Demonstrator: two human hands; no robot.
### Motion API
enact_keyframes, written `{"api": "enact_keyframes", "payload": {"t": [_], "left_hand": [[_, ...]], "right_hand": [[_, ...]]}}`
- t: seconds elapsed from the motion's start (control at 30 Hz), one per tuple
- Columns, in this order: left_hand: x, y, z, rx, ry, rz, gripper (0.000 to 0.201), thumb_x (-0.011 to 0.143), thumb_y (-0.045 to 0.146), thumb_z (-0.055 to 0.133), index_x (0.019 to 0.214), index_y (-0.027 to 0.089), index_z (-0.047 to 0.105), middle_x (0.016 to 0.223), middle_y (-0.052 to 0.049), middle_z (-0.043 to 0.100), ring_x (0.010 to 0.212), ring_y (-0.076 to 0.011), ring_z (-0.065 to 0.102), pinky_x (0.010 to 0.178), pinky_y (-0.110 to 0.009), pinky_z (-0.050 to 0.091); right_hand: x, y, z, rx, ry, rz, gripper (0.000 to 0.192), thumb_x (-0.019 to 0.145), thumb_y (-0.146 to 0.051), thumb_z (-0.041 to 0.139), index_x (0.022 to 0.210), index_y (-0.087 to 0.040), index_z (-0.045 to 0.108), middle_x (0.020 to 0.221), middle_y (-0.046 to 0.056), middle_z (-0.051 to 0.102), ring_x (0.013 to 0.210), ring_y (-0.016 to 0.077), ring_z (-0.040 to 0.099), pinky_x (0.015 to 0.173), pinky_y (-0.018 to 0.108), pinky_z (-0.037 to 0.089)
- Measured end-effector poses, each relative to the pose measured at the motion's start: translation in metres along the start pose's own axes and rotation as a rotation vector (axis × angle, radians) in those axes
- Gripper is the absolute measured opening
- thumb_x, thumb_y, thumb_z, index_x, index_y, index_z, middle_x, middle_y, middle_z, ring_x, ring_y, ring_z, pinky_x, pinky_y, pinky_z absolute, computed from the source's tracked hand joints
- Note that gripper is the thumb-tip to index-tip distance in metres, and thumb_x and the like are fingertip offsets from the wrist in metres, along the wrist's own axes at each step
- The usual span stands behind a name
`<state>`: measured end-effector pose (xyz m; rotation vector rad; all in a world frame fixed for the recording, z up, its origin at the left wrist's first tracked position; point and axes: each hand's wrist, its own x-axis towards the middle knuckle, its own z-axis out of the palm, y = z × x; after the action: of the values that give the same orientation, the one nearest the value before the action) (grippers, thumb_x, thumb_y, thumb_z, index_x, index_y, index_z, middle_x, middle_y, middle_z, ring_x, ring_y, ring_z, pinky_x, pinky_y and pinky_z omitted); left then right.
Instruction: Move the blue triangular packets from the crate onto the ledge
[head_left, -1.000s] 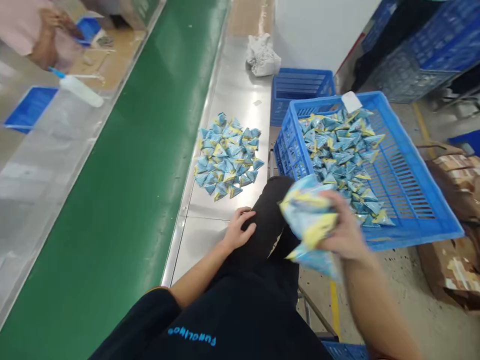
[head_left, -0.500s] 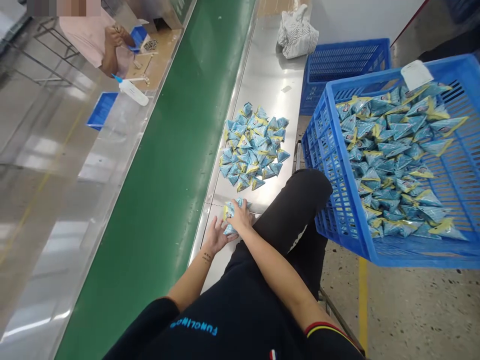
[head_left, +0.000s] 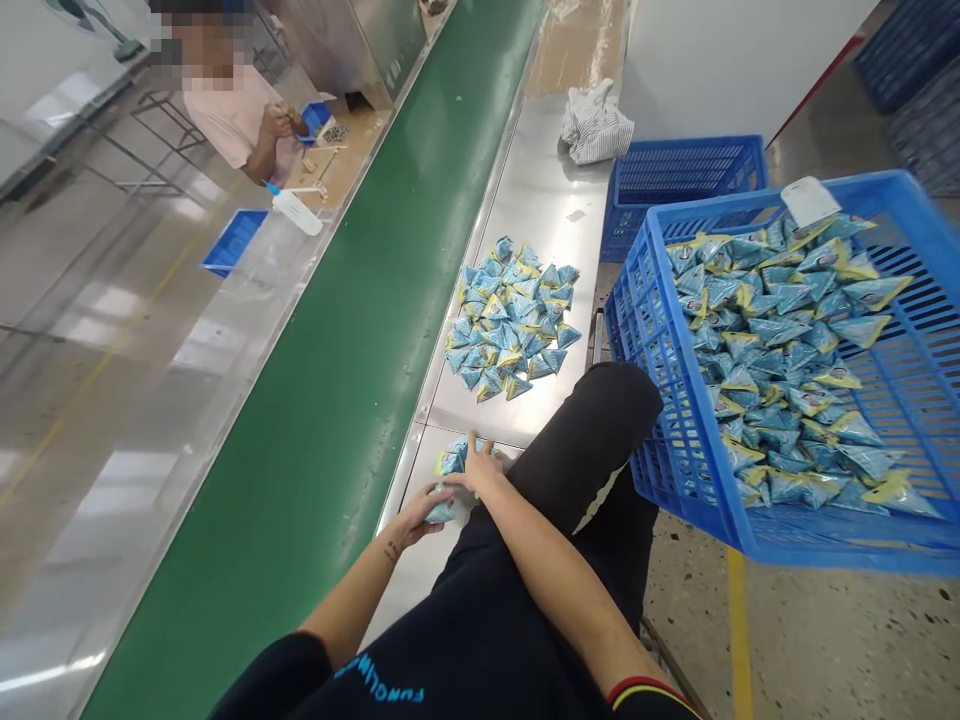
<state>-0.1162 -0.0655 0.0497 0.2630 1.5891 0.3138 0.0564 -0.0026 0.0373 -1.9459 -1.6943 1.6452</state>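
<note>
My left hand (head_left: 420, 516) is closed around a light blue triangular packet (head_left: 441, 510), a little blurred, low over the metal table. Beside it, my right hand (head_left: 481, 469) has its fingers apart, with the thumb side close to the left fingers. Partly under and behind the right fingers lies a blue-and-yellow packet (head_left: 451, 458); how many packets are there is hidden. Farther up the table sits a spread pile of the same blue-and-yellow triangular packets (head_left: 514, 315).
A green conveyor belt (head_left: 337, 330) runs along the left. On the right, a blue crate (head_left: 694, 440) holds many packets and a white card (head_left: 810, 202). Behind it stands another blue crate (head_left: 626, 215). Striped cloth (head_left: 596, 125) lies on the table. Across the belt sits a person (head_left: 236, 115).
My left hand, open with its palm up before, has closed on a packet and moved slightly away from the right hand. The right hand's fingers have spread. The camera view has shifted.
</note>
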Motion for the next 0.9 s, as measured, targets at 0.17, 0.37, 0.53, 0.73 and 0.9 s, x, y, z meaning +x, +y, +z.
{"api": "enact_keyframes", "payload": {"t": [0.17,0.37,0.53,0.73,0.9], "left_hand": [[-0.012,0.050,-0.036,-0.227,0.208,0.397,0.047,0.061,0.019,0.093,0.100,0.021,0.068,0.080,-0.001,0.071,0.063,-0.0140,0.068,0.056,-0.023,0.056],[-0.009,0.119,-0.029,-0.357,0.303,0.843,0.039,0.061,0.041,0.091,0.079,0.021,0.063,0.080,-0.002,0.070,0.070,-0.0168,0.068,0.060,-0.027,0.058],[0.001,0.155,0.001,-0.282,0.270,0.979,0.035,0.065,0.044,0.087,0.077,0.021,0.064,0.083,-0.004,0.070,0.072,-0.0168,0.065,0.064,-0.028,0.057],[0.020,0.178,0.045,-0.214,0.235,1.009,0.034,0.072,0.051,0.080,0.081,0.021,0.066,0.083,-0.005,0.071,0.082,-0.0207,0.068,0.069,-0.030,0.056],[0.041,0.195,0.062,-0.323,0.257,1.014,0.034,0.075,0.051,0.079,0.086,0.021,0.069,0.087,-0.006,0.071,0.082,-0.0207,0.068,0.070,-0.031,0.055]], "right_hand": [[0.000,0.005,-0.013,0.410,0.371,-0.239,0.058,0.091,-0.031,0.063,0.147,-0.021,0.052,0.138,0.016,0.061,0.101,0.0260,0.072,0.085,0.037,0.059],[-0.006,0.012,-0.030,0.669,0.664,-0.342,0.027,0.086,-0.023,0.049,0.108,-0.021,0.065,0.106,0.008,0.066,0.099,0.0257,0.066,0.088,0.039,0.058],[-0.022,0.007,-0.026,0.588,0.654,-0.487,0.017,0.081,-0.017,0.058,0.094,-0.023,0.068,0.100,0.007,0.065,0.101,0.0263,0.063,0.098,0.041,0.055],[-0.030,0.003,-0.011,0.141,0.367,-0.791,0.019,0.079,-0.008,0.067,0.089,-0.024,0.070,0.103,0.006,0.068,0.100,0.0252,0.063,0.093,0.038,0.056],[-0.029,0.008,-0.012,-0.054,0.286,-0.876,0.022,0.083,-0.005,0.066,0.096,-0.023,0.072,0.107,0.009,0.070,0.102,0.0269,0.063,0.093,0.040,0.055]]}}
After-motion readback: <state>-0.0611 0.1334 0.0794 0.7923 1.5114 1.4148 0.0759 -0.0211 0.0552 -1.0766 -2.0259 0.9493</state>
